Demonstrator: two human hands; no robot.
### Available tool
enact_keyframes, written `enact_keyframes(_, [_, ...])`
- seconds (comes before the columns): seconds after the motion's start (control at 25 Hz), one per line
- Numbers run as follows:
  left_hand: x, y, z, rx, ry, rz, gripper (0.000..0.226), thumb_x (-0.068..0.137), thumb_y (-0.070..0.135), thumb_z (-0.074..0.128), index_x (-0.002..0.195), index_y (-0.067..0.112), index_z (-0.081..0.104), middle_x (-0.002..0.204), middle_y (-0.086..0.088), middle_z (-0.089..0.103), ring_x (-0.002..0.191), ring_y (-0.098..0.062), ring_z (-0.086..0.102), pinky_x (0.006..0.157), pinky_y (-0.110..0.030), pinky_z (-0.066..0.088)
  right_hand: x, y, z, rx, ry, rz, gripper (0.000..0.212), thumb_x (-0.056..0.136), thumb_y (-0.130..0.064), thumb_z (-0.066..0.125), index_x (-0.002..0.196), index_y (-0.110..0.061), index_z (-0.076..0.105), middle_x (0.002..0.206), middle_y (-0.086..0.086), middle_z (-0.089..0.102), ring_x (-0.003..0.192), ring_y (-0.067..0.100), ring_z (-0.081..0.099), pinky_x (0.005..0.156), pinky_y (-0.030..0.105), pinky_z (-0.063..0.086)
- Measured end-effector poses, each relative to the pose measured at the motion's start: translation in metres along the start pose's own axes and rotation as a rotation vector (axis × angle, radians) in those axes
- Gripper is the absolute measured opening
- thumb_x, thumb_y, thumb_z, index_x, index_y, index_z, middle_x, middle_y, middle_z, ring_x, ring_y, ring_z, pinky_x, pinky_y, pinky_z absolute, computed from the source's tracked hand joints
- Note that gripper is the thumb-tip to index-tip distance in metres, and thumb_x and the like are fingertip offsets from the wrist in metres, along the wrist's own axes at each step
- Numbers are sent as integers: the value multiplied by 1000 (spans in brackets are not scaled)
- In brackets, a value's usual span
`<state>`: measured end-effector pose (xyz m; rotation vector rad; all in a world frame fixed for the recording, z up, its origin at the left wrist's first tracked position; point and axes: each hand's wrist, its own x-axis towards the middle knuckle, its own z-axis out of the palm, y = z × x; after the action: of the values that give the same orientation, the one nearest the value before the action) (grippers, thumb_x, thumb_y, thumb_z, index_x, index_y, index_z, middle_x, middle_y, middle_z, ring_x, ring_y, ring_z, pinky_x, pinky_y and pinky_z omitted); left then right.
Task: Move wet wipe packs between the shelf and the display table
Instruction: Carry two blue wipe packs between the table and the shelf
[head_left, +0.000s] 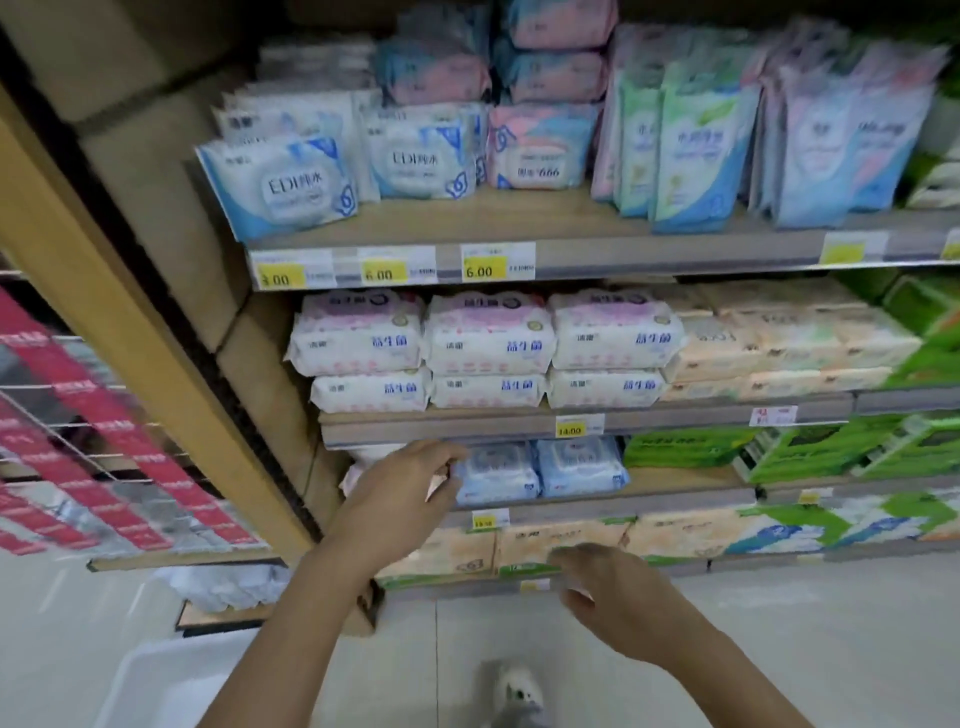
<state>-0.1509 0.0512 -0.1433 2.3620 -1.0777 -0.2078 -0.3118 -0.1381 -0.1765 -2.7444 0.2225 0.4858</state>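
Supermarket aisle, pale tiled floor. On the third wooden shelf, two blue wet wipe packs side by side. Left hand at their left edge, grasp too blurred to tell. Right hand lower, loosely curled, holding nothing.
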Motion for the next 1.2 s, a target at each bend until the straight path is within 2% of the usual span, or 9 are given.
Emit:
enact_keyframes(0.16, [66,9,-73,30,240,123,29,96,28,51,124,34,53,123,19,50,112,0,49,90,-9,36,56,4,-115,-98,327,-174,39,97,-32,42,136,-27,42,132,-4,55,109,18,58,84,31,50])
enact_keyframes(0.28, [97,2,-126,78,506,156,41,88,36,52,128,29,53,132,16,45,121,4,38,101,0,20,87,-7,-193,-142,710,-353,36,91,-25,53,126,-20,56,118,-3,64,93,16,65,65,23,48])
enact_keyframes(0.4, [114,-13,-165,147,619,137,56,80,44,50,134,31,45,140,17,35,130,1,29,107,-8,14,120,-24,-242,-79,905,-491,41,88,-25,54,127,-15,54,127,2,58,109,19,58,88,26,47])
enact_keyframes(0.52, [124,-33,-192,272,712,72,59,78,45,49,135,28,44,143,7,39,131,-14,35,108,-33,26,154,-46,-264,-79,948,-517,54,88,-31,51,139,-20,39,144,3,43,125,21,43,103,31,36])
enact_keyframes(0.68, [132,-58,-199,601,695,-211,79,73,49,64,141,19,38,141,-12,42,127,-34,37,99,-54,34,194,-78,-262,-98,882,-484,63,86,-39,50,144,-29,26,152,3,30,135,28,32,112,39,24])
enact_keyframes(0.76, [135,-67,-200,647,626,-277,89,64,48,77,139,16,41,136,-17,47,121,-38,40,90,-53,43,211,-86,-262,-116,845,-441,67,86,-35,57,145,-30,25,155,3,25,138,30,26,113,41,18])
enact_keyframes(0.88, [138,-70,-208,621,667,-258,86,54,35,87,128,17,48,120,-9,55,105,-32,43,82,-45,47,229,-86,-266,-91,845,-353,64,86,-30,62,143,-25,35,153,4,27,138,29,25,113,48,22])
enact_keyframes(1.04, [137,-63,-208,357,676,-310,78,65,28,82,133,25,44,130,5,41,108,-26,48,84,-39,48,245,-75,-274,-75,933,-296,65,75,-26,75,133,-18,48,140,12,45,128,36,38,103,52,35])
enact_keyframes(1.2, [132,-65,-206,189,746,-263,71,63,26,84,126,32,52,123,16,46,104,-14,53,80,-34,48,259,-74,-281,-111,985,-245,66,68,-32,81,125,-14,54,133,15,52,119,39,48,95,52,42])
